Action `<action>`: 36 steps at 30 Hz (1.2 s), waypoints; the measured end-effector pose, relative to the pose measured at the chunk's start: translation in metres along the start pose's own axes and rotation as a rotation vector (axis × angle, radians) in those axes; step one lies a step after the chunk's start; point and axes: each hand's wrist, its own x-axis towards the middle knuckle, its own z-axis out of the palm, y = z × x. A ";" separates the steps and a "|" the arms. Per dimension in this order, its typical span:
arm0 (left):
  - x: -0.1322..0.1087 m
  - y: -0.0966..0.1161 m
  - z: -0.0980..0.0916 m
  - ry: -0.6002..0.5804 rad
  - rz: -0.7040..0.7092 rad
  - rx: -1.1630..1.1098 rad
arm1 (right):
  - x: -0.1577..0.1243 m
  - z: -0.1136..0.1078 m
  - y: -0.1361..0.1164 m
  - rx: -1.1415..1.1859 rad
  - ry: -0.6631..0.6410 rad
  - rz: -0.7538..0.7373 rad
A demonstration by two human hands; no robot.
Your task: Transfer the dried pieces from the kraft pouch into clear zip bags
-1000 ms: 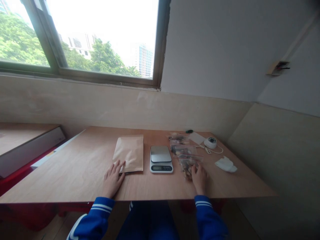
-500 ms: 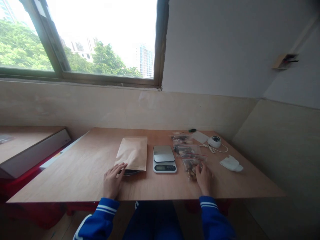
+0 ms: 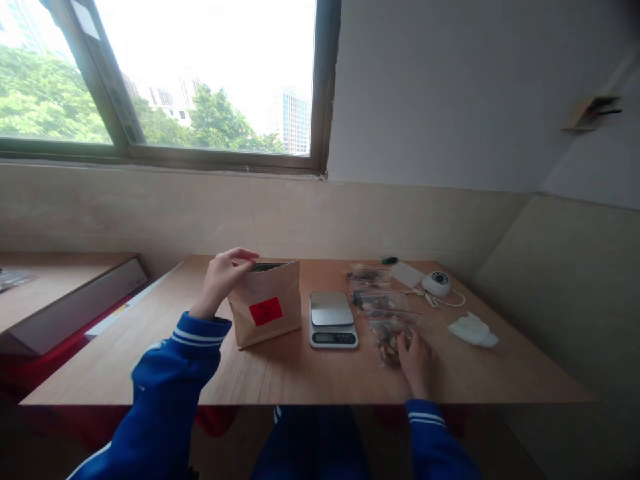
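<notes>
A brown kraft paper bag (image 3: 290,300) with a red label stands upright, its mouth open at the top. My left hand (image 3: 223,277) is closed on the bag's upper left edge. To the bag's right sits a kitchen scale (image 3: 334,339) with a bare metal plate. My right hand (image 3: 416,360) is closed at the nearest clear zip bag (image 3: 389,339), its fingertips pinching the plastic over brownish pieces I cannot name. Further clear zip bags with dark and brownish contents (image 3: 379,301) lie behind it.
A white dome camera (image 3: 437,284) with a cable lies at the back right, beside a flat white piece (image 3: 407,274) and a green-handled tool (image 3: 389,261). A crumpled white tissue (image 3: 475,330) rests near the right edge. Another table (image 3: 60,280) stands at left.
The paper bag was lying flat and now stands upright, its red label facing me. My left hand has risen from its lower edge to its top. My right hand stays at the zip bag.
</notes>
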 end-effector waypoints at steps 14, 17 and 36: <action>-0.086 -0.058 0.064 0.438 -0.053 -0.277 | 0.001 0.006 0.006 0.052 0.021 -0.001; -0.114 -0.066 0.079 0.472 -0.144 -0.241 | 0.002 0.005 0.006 0.136 0.050 0.016; -0.178 -0.008 0.090 -0.441 -0.228 -0.758 | -0.106 -0.063 -0.197 0.756 0.054 -0.203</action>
